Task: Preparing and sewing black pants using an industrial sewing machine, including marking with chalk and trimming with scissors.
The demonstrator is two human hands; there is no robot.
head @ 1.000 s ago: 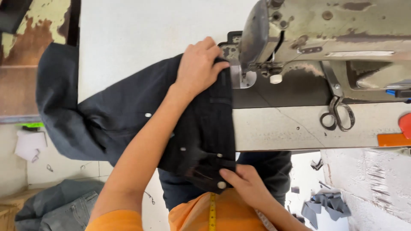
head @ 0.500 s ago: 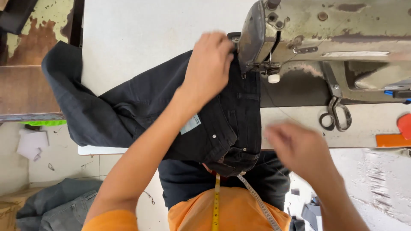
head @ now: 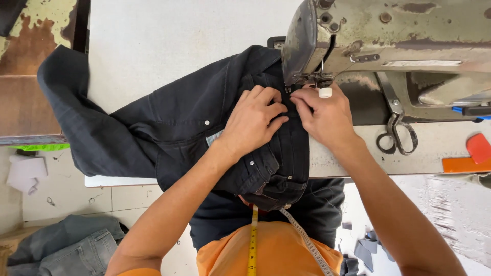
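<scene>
Dark jeans point(head: 179, 128) are spread on the counter point(head: 153, 41) under the sewing machine point(head: 388, 46). They are pressed flat by the left hand point(head: 253, 120) and right hand point(head: 325, 115), neither grip closed around anything.

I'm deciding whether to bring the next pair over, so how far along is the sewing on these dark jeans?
Done: the dark jeans lie on the table, waistband end fed to the sewing machine. In hand: the left hand and right hand press the fabric flat at the needle. Left: no finished seam is visible; the scissors lie untouched beside the machine.
</scene>
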